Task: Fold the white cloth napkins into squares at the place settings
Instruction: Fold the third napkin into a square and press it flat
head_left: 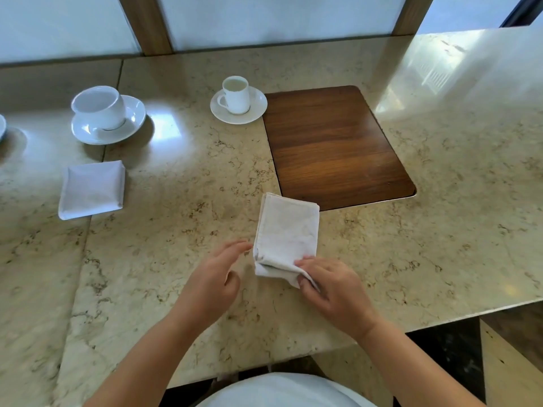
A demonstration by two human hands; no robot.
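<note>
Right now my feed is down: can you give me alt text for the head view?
The right hand pinches the near corner of a half-folded white napkin on the marble counter, while the left hand hovers open beside it. A finished square napkin lies to the left, below a cup and saucer; a smaller cup stands beside an inset wooden panel.

napkins (286, 230) white | cups (236, 94) white | countertop (176, 201) beige, brown-veined | inset panel (335, 145) dark wood-grain

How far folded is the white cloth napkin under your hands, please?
Partly folded: the white cloth napkin is an oblong, its near corner pinched by the right hand.
</note>
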